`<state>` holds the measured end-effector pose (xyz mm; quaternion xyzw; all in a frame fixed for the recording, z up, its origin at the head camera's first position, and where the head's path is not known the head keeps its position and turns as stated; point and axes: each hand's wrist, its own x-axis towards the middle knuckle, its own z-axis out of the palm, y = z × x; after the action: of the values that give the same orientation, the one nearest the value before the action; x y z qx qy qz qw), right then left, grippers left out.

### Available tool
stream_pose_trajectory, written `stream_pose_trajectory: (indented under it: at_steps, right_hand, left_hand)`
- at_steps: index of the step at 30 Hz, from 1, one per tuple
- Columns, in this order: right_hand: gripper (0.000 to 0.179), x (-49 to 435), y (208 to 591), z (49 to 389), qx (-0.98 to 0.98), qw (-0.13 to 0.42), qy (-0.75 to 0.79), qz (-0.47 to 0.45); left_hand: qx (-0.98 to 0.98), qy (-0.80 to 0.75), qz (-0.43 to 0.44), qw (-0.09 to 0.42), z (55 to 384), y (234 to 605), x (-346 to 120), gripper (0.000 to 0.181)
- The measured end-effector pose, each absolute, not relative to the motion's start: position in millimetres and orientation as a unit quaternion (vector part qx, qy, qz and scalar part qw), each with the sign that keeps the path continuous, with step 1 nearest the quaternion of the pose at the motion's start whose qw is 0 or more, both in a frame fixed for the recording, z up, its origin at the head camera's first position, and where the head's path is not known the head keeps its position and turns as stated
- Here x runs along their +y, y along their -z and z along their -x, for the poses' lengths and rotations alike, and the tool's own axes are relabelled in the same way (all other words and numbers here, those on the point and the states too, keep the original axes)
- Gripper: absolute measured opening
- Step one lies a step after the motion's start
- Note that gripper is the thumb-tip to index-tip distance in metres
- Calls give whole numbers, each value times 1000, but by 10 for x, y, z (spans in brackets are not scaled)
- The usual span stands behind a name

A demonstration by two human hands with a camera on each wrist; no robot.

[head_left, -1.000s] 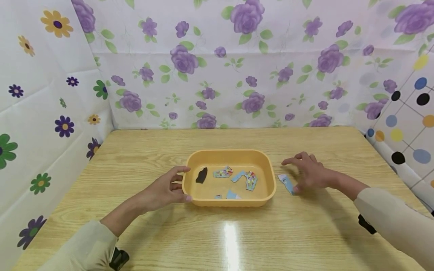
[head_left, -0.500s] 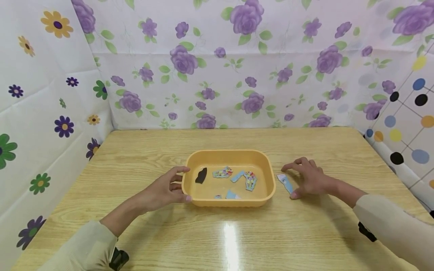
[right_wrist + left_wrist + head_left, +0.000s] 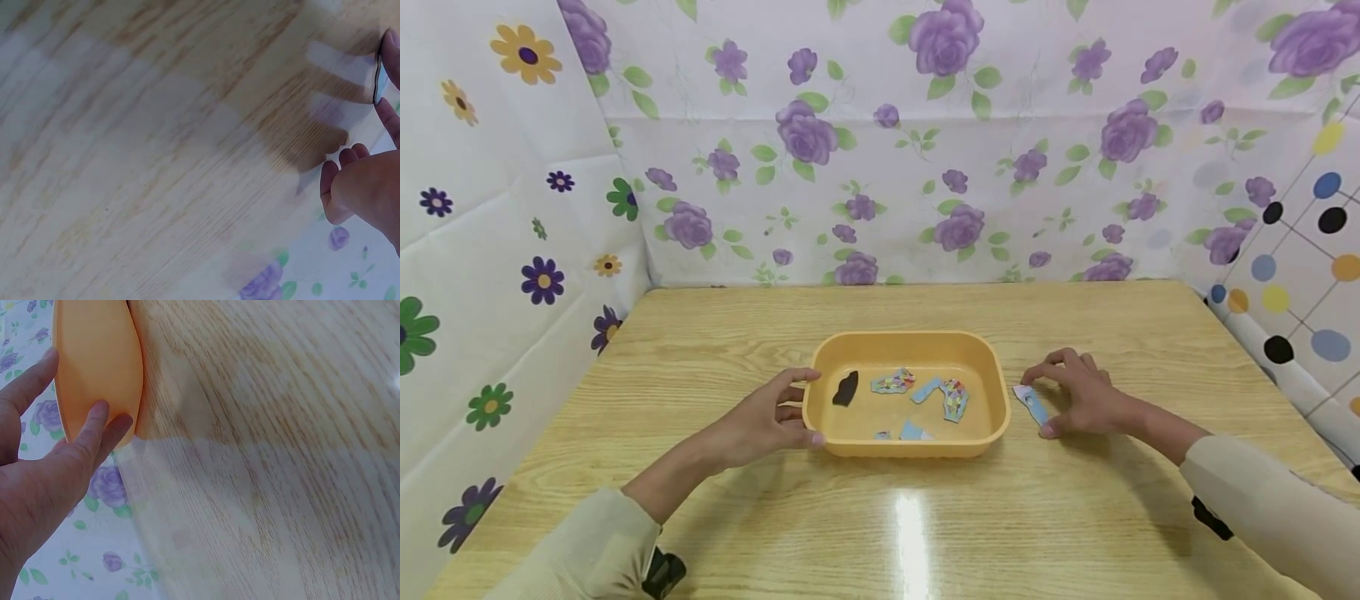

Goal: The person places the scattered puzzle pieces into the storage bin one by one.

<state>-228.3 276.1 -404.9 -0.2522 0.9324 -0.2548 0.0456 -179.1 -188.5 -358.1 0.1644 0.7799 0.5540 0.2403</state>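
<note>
A yellow-orange plastic tray (image 3: 906, 450) stands on the table. My left hand (image 3: 760, 425) is at its left end, fingers spread against the outer wall and rim, thumb by the front corner. The left wrist view shows those fingers (image 3: 94, 428) on the orange wall. Right of the tray, my right hand (image 3: 1086, 400) pinches a light-blue puzzle piece (image 3: 1030, 403) between thumb and forefinger. Its thin wavy edge (image 3: 377, 78) shows in the right wrist view, at the frame's edge. Inside the tray lie a black piece (image 3: 846, 388), a multicoloured piece (image 3: 892, 382) and several other light-blue pieces.
The wooden table (image 3: 700, 333) reaches back to a flower-printed cloth (image 3: 880, 167). More patterned cloth hangs at the left (image 3: 512, 250) and right. A light reflection lies on the tabletop in front of the tray.
The right thumb and forefinger have drawn in onto the light-blue puzzle piece, with the hand moving slightly left. The left hand and the tray have stayed in place.
</note>
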Motion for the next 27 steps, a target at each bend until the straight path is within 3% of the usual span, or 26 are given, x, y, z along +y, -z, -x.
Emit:
stream_pose_trajectory:
  at_steps: [27]
  right_hand:
    - [57,2702,3881,2307,916,40,277,287]
  left_hand:
    - [786,-546,-163,241,1786,3572,-1895,89]
